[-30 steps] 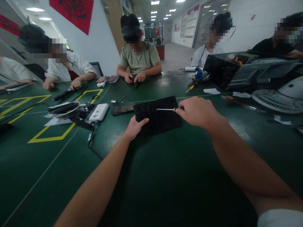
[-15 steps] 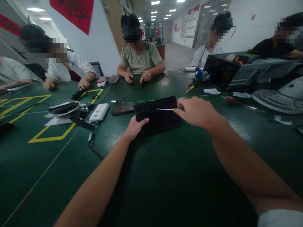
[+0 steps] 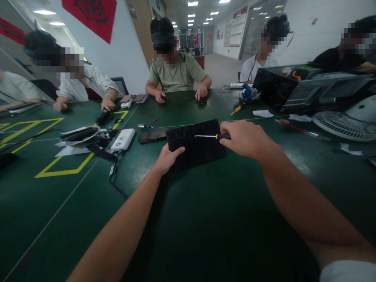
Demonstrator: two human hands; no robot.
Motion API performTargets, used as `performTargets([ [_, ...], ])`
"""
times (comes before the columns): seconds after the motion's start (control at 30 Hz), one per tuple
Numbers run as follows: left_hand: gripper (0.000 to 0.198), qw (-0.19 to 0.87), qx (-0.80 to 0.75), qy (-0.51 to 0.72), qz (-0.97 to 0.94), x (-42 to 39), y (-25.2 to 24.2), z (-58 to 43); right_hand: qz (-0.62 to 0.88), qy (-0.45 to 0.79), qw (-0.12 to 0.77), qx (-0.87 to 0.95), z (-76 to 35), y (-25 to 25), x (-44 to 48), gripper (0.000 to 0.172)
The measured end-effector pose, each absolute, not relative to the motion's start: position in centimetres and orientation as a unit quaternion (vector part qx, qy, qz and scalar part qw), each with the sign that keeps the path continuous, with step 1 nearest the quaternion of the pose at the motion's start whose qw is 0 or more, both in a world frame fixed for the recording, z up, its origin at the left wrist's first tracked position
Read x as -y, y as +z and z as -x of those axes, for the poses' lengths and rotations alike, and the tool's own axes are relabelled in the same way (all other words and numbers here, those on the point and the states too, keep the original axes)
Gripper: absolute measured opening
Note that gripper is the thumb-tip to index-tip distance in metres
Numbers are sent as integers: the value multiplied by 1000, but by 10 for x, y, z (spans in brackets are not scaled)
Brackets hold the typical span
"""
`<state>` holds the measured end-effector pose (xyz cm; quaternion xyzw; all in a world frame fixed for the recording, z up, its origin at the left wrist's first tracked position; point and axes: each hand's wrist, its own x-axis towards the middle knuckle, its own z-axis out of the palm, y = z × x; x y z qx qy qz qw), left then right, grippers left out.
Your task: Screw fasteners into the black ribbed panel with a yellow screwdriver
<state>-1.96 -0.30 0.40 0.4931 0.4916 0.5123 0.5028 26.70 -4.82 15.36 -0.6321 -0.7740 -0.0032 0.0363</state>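
Observation:
A flat black ribbed panel (image 3: 196, 145) lies on the green table (image 3: 205, 219) in front of me. My left hand (image 3: 167, 158) grips its near left corner, thumb on top, fingers closed round the edge. My right hand (image 3: 248, 140) is closed on a small screwdriver (image 3: 212, 136) with a black and yellow handle. Its thin metal shaft points left, and the tip rests on the panel's upper middle.
Left of the panel lie a white power bank (image 3: 122, 139), cables and a dark device (image 3: 79, 135). A white fan grille (image 3: 340, 124) and open black equipment (image 3: 311, 90) stand at the right. Several other people sit round the far side. A spare yellow screwdriver (image 3: 235, 111) lies behind.
My right hand has slid back a little along the screwdriver, baring more of the handle. The person opposite has moved a hand to the right; the person at the left shifted a tool.

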Motion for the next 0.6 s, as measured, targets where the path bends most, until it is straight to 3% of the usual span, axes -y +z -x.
performTargets([
  [0.6,57,498,-493,507,-502,4,4,20,635,8,37,772,-266,154,49,25],
])
